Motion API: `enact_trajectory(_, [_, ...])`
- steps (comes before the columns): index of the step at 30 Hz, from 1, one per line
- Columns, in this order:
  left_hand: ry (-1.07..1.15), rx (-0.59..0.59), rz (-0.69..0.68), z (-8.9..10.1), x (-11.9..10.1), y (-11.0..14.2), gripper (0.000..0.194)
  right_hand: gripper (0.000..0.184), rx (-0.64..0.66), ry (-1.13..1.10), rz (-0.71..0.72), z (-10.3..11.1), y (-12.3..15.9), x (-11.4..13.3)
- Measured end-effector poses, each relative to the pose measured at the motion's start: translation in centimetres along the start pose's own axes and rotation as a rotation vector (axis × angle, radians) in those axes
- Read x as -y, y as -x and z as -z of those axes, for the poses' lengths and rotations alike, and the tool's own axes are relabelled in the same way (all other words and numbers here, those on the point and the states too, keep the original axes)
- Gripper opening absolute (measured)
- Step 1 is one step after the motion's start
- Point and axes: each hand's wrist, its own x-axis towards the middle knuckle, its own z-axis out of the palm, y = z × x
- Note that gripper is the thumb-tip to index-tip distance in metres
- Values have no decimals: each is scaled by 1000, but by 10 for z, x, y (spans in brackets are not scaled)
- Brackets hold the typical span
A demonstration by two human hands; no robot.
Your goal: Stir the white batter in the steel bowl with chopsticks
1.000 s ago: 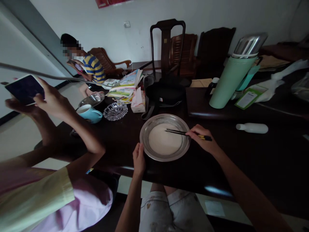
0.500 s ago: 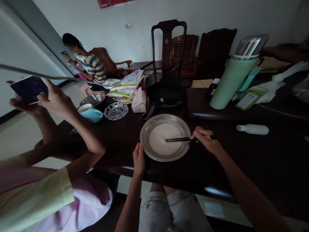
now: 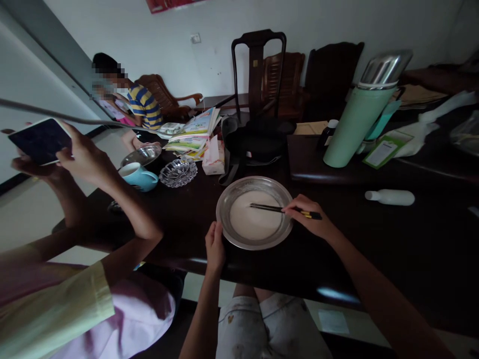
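Left hand [image 3: 215, 248]: placed at the near-left rim of the metal bowl, which was pinched between thumb and fingers.
Right hand [image 3: 310, 217]: closed around the chopsticks [image 3: 266, 207], which were pinched between thumb and fingers above the bowl's right rim.
Chopsticks: angled leftward over the bowl, their tips set at the pale liquid.
Metal bowl [image 3: 221, 218]: rested on the dark table [image 3: 258, 267], near its front edge, between the two hands.
Pale liquid [image 3: 254, 222]: held in the bottom of the bowl.
Left of the bowl: a glass dish [image 3: 178, 172] was seen beside a blue mug [image 3: 138, 177], with a second metal bowl [image 3: 142, 156] placed behind the mug.
Behind the bowl: a tissue pack [image 3: 213, 156], a stack of booklets [image 3: 193, 132] and a black bag [image 3: 256, 144] were seen.
Right side: a white bottle [image 3: 390, 197] was laid on its side; a green flask [image 3: 357, 122] was seen farther back.
Person at left [image 3: 56, 299]: a phone [image 3: 40, 141] was held in both hands.
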Motion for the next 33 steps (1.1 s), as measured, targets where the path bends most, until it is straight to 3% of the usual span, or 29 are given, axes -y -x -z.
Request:
enact_trajectory(3, [-7, 0, -4, 0, 1, 0, 43, 37, -104, -44, -70, 3, 1, -2])
enact_trajectory(5, [-7, 0, -10, 1, 2, -1, 43, 41, -55, -102, -89, 4, 2, -2])
enact_trajectory(9, [4, -4, 0, 1, 2, 0, 43, 26, 43, -44, -15, 1, 1, -1])
enact_trajectory(14, [-16, -9, -12, 0, 2, -1, 43, 42, -120, -111, -100, 4, 2, -2])
enact_trajectory(18, [-16, -13, -12, 0, 2, -1, 44, 30, 41, -70, -18, 0, 1, -2])
enact_trajectory(21, [-1, -9, -6, 0, 2, -1, 44, 22, -15, 15, 15, -2, 0, -3])
enact_trajectory(24, [-12, -12, -4, 0, 1, -1, 43, 37, -95, -45, -68, 1, 1, -4])
enact_trajectory(26, [-21, -15, -4, 0, 1, -1, 43, 41, -32, -98, -79, 2, 2, -3])
enact_trajectory(29, [-15, -6, 3, 1, 2, -1, 43, 28, 49, -46, -10, 0, 1, -1])
enact_trajectory(31, [-11, -4, 6, 1, 2, -1, 42, 24, 1, -4, -3, -1, 1, -1])
enact_trajectory(33, [-9, -6, 4, 1, 3, -1, 43, 32, -76, -29, -54, 1, 1, -2])
